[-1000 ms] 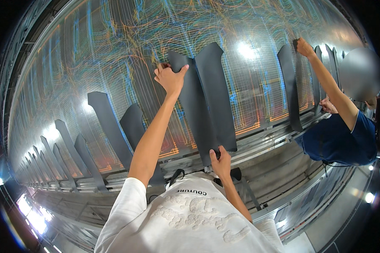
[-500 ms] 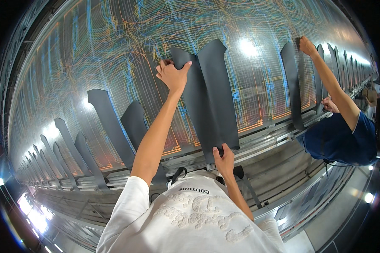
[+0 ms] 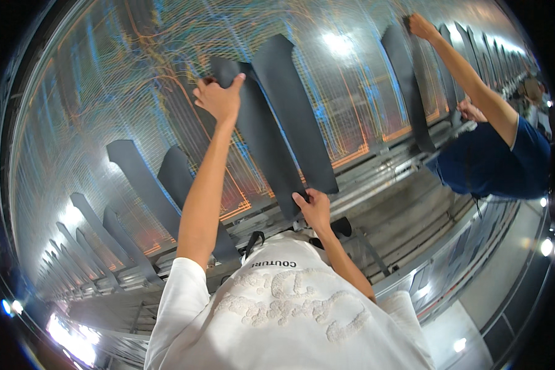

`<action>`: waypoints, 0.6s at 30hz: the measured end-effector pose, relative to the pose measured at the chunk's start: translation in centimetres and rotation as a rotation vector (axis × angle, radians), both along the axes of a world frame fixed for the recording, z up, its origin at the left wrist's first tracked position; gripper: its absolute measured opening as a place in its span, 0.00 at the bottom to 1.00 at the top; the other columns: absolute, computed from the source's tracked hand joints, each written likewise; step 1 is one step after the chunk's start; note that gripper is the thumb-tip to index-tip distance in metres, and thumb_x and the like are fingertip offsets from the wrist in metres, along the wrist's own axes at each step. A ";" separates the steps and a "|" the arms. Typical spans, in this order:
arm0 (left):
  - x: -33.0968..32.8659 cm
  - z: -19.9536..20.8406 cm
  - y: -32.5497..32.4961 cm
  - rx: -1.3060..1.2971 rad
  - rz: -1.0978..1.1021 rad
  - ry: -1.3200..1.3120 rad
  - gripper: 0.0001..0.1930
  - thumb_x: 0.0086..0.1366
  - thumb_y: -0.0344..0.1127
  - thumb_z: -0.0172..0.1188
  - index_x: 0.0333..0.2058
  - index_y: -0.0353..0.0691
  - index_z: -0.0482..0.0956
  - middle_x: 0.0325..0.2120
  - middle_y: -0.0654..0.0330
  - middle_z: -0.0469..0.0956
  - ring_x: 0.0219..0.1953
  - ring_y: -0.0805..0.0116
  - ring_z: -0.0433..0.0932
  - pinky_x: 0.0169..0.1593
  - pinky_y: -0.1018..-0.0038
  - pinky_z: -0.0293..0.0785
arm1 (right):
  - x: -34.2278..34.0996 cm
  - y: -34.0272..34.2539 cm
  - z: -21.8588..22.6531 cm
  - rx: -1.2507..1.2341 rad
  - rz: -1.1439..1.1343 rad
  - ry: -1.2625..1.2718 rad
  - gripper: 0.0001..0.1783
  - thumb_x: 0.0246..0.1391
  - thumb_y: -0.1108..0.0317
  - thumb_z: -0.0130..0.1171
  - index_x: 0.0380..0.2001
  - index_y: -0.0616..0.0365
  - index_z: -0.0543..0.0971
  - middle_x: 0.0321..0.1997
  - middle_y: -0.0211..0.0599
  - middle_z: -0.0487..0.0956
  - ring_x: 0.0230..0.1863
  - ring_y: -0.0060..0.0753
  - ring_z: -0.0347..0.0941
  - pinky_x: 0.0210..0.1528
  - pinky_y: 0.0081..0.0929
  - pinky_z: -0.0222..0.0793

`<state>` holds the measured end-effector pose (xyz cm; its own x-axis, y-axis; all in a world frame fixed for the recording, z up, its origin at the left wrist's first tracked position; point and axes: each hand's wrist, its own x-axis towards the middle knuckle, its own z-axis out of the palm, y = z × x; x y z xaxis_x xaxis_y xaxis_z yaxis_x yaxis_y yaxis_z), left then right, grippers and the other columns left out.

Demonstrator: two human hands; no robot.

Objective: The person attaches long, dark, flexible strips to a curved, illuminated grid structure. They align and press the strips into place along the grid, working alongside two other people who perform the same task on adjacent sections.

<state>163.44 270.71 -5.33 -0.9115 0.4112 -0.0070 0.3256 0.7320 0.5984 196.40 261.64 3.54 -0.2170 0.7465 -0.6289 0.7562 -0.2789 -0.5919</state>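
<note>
A long dark grey sheet piece (image 3: 262, 126) lies lengthwise over the table's near edge, between my two hands. My left hand (image 3: 221, 98) grips its far end, thumb on top and fingers curled at the left edge. At the near end, my right hand (image 3: 314, 209) pinches the piece's corner between thumb and fingers. Just to the right lies a second dark grey sheet piece (image 3: 296, 105), with a narrow gap between the two. Both pieces have angled far ends.
Orange, blue and green lines cover the table (image 3: 351, 92). More dark pieces (image 3: 143, 179) lie in a row at left. At right, a co-worker in a dark blue top (image 3: 493, 160) reaches over another dark strip (image 3: 407, 86). A metal rail (image 3: 376, 176) runs along the near edge.
The held piece has come away leftward from its neighbour, and a strip of lined table now shows between them. Both hands moved with it. The whole view has shifted.
</note>
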 end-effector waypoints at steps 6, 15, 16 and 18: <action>-0.2 -0.9 0.0 -0.042 0.010 0.049 0.33 0.47 0.64 0.74 0.29 0.32 0.83 0.49 0.58 0.73 0.56 0.50 0.64 0.60 0.46 0.57 | 0.1 -0.4 -2.0 0.084 -0.122 -0.060 0.29 0.45 0.62 0.78 0.40 0.59 0.68 0.24 0.37 0.73 0.24 0.31 0.69 0.31 0.33 0.68; -0.5 -1.0 0.0 -0.050 0.011 0.040 0.36 0.46 0.67 0.73 0.34 0.32 0.86 0.49 0.57 0.74 0.57 0.48 0.64 0.60 0.45 0.58 | 0.4 -0.6 -2.9 0.106 -0.078 -0.041 0.27 0.47 0.64 0.77 0.34 0.57 0.64 0.20 0.36 0.68 0.21 0.31 0.65 0.27 0.32 0.65; -0.5 -1.0 0.0 -0.046 0.012 0.043 0.37 0.46 0.67 0.73 0.34 0.31 0.86 0.49 0.56 0.74 0.57 0.48 0.64 0.60 0.45 0.58 | 0.4 -0.6 -2.8 0.104 -0.076 -0.042 0.27 0.47 0.64 0.77 0.34 0.57 0.64 0.20 0.36 0.68 0.21 0.31 0.64 0.27 0.32 0.65; -0.4 -0.8 0.0 -0.046 0.004 0.037 0.37 0.46 0.67 0.73 0.33 0.31 0.86 0.49 0.56 0.74 0.57 0.48 0.64 0.60 0.45 0.57 | 0.2 -0.5 -2.7 0.098 -0.073 -0.047 0.27 0.47 0.64 0.77 0.34 0.57 0.64 0.19 0.36 0.68 0.20 0.32 0.64 0.28 0.32 0.66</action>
